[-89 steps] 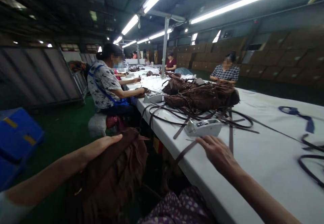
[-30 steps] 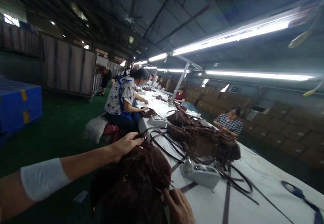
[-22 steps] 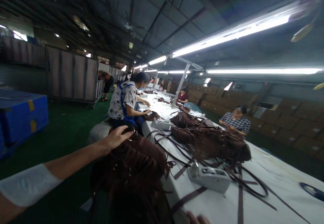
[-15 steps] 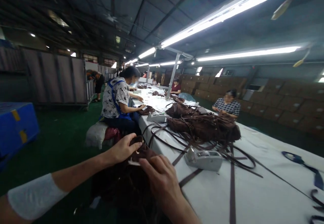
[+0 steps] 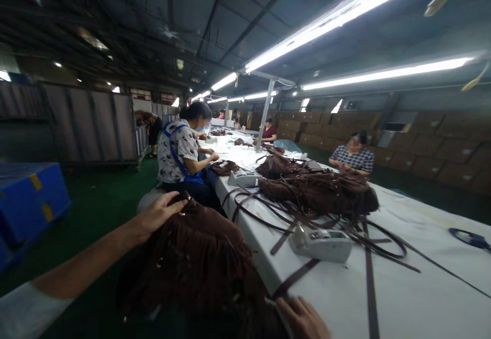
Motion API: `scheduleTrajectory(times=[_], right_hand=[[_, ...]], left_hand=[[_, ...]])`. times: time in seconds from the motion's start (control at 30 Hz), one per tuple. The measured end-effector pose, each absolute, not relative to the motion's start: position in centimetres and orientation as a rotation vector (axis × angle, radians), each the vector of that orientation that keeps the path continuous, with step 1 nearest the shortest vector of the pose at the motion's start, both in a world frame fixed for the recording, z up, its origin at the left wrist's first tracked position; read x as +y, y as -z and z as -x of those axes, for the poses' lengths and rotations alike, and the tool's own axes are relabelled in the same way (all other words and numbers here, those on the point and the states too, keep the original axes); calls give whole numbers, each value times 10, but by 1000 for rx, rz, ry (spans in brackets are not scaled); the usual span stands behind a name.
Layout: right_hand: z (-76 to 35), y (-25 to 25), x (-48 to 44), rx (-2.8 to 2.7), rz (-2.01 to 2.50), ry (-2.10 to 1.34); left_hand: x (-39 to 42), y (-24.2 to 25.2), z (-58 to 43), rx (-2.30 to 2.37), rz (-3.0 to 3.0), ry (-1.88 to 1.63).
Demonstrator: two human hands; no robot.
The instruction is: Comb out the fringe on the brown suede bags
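Observation:
A dark brown fringed bag (image 5: 207, 247) with small gold-coloured metal fittings hangs in front of me, beside the table's near edge. My left hand (image 5: 163, 213) is closed on its upper left corner, thumb on top, by a metal fitting. Low in the view, my right hand (image 5: 303, 318) is at the bag's right side with its fingers curled. A pale sliver shows at those fingertips; what they pinch is too dark and blurred to make out. The bag's lower part is lost in shadow.
On the white table (image 5: 326, 298) stand a grey tape dispenser (image 5: 322, 244), brown straps (image 5: 370, 293) and a heap of brown bags (image 5: 322, 188). Co-workers sit along both sides, the nearest person (image 5: 182, 144) on the left. A blue box (image 5: 32, 206) stands on the floor.
My right hand has moved down and right, away from my left hand, and more of the bag now shows between them. My left hand has shifted left and up, still gripping the corner.

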State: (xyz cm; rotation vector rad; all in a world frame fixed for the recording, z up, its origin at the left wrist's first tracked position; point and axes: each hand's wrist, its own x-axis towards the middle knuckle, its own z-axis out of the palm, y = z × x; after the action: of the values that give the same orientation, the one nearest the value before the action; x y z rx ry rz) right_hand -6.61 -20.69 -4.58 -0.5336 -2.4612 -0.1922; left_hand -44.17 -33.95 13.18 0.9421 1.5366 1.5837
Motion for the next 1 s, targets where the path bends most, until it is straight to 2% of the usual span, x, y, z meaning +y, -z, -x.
scheduleTrajectory(times=[0.13,0.2,0.33,0.5,0.63,0.8,0.9,1.0], right_hand=[[137,-50,-252,-2376,297,36],[169,-68,-262,-2441,196,79],[181,-32,-246,-2625,167,153],[145,20,-207,-2746,329,152],[125,30,-200,-2754,372,136],[115,37,-204,-2718,446,27],[114,39,-211,-2565,543,-329],[110,41,-219,-2044,726,-1141]], left_hand=[[-336,-132,404,1470,-989,-1477],[-338,-138,389,1383,-967,-1458],[-349,-139,392,1390,-891,-1426],[-346,-101,411,1440,-751,-1349],[-342,-82,409,1412,-685,-1357],[-344,-82,403,1441,-618,-1371],[-345,-80,406,1498,-650,-1400],[-348,-79,415,1529,-731,-1420]])
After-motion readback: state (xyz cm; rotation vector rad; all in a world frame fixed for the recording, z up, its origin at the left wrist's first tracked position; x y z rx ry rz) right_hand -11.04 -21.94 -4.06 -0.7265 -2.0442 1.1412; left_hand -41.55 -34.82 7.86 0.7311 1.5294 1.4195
